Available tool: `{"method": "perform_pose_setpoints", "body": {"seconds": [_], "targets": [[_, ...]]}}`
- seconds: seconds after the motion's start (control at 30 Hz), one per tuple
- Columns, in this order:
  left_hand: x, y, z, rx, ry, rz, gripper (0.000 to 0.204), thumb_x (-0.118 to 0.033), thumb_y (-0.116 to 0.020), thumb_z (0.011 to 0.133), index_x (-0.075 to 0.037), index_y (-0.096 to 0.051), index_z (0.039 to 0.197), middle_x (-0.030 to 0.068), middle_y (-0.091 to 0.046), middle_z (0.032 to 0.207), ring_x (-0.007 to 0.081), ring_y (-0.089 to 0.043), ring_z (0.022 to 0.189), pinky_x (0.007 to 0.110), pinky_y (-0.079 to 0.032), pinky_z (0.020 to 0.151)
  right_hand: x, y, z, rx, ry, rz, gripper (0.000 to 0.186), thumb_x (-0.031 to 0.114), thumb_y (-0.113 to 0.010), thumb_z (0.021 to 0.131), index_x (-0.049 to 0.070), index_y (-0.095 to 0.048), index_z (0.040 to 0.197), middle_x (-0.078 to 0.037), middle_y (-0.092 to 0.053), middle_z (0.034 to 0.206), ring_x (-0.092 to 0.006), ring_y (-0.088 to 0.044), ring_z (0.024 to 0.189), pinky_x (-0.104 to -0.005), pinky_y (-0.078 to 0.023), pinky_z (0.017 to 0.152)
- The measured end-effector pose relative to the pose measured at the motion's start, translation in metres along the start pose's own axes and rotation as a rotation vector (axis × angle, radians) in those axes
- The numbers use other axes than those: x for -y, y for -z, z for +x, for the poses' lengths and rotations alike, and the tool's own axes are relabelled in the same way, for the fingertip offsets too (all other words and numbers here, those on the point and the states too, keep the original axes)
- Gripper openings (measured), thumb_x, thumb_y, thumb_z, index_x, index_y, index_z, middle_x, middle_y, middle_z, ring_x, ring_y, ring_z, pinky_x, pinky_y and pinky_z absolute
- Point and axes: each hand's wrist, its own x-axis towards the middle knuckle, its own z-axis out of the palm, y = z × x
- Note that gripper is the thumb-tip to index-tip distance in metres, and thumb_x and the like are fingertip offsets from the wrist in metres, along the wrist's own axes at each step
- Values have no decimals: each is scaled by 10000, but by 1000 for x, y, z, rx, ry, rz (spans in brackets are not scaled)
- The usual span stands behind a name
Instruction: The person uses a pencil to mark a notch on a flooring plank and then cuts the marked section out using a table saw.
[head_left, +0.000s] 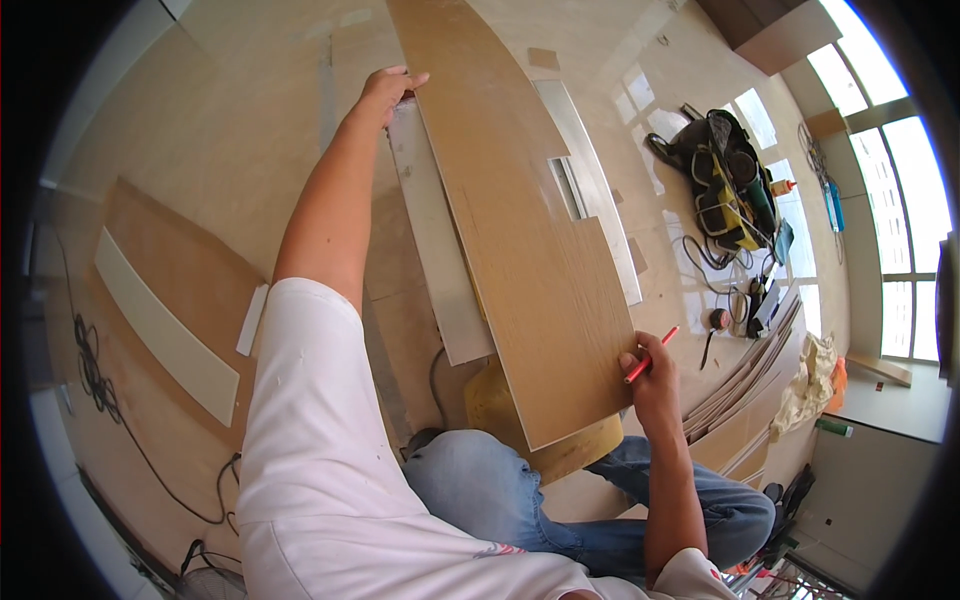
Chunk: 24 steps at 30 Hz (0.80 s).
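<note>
Shiny tan floor (250, 120) in the head view, with a black-and-yellow tool bag (728, 185) off to the right. Long notched brown board (535, 290) lies over a pale panel (432, 240). Left hand (385, 92)'s at its left edge, far end; fingers partly hidden, can't tell how tight. Right hand (657, 378)'s got fingers wrapped round a red pencil (660, 350), near corner.

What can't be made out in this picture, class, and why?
Head view:
Wood-grain board: far end, cut off by the top edge.
Pale plank: extent underneath, hidden by the board.
Rounded yellow object: exact kind, mostly hidden by the board.
Tool bag: smaller contents, too small and blurred.
</note>
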Motion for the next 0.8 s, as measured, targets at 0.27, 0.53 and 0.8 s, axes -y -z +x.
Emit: {"method": "perform_pose_setpoints", "body": {"seconds": [0.27, 0.53, 0.8], "targets": [[2, -2, -1, 1, -2, 11, 847, -184, -810, 793, 69, -335, 1446, 186, -585, 1269, 212, -611, 1071, 347, -510, 881, -11, -1, 3, -4, 13, -38, 296, 128, -654, 897, 7, -574, 1155, -129, -594, 751, -222, -567, 687, -348, -462, 653], [4, -1, 6, 2, -24, 2, 843, -196, -808, 797, 61, -339, 1448, 190, -593, 1256, 214, -624, 1026, 344, -519, 864, -14, -1, 4, -4, -4, -26, 317, 133, -651, 902, 0, -571, 1178, -141, -616, 796, -235, -596, 731, -347, -476, 694], [7, -1, 6, 18, -45, 10, 857, -219, -810, 795, 65, -335, 1450, 186, -575, 1294, 209, -607, 1051, 340, -508, 878, -13, -1, 5, 12, -36, -19, 323, 133, -644, 909, -6, -569, 1191, -141, -624, 819, -228, -596, 755, -343, -476, 707]]}}
